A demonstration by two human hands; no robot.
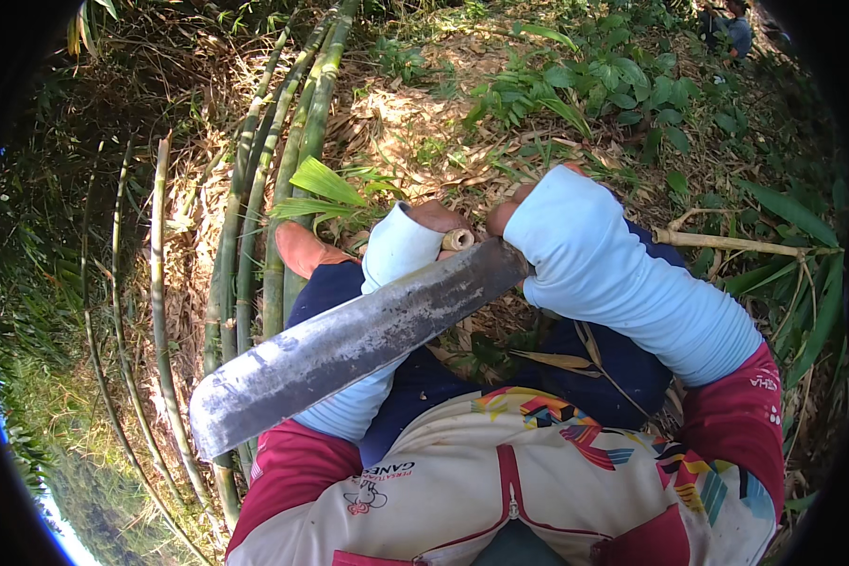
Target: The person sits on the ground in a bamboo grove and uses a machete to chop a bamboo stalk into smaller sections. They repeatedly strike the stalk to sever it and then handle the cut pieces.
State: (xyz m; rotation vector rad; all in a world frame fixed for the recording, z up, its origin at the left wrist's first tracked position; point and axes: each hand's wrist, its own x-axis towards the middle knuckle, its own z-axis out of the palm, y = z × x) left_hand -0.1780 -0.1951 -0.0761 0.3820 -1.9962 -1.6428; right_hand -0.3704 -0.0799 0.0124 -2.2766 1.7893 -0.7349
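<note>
My right hand (503,215) is closed at the base of a machete, mostly hidden by its pale blue sleeve. The machete's broad, worn grey blade (354,341) slants down to the left across my left forearm and lap. Beyond the blade, my left hand (436,216) is curled around a thin bamboo piece (458,240). Only the round, hollow cut end of this piece shows clearly. The left fingers are partly hidden by the sleeve cuff, and the machete's handle is out of sight inside my right hand.
Several long green bamboo stalks (255,203) run along my left, by an orange boot (307,249). A cut branch (726,241) sticks in from the right. Dry leaves (396,113) cover the ground ahead, with leafy plants (623,80) beyond. Another person (729,33) is far off at upper right.
</note>
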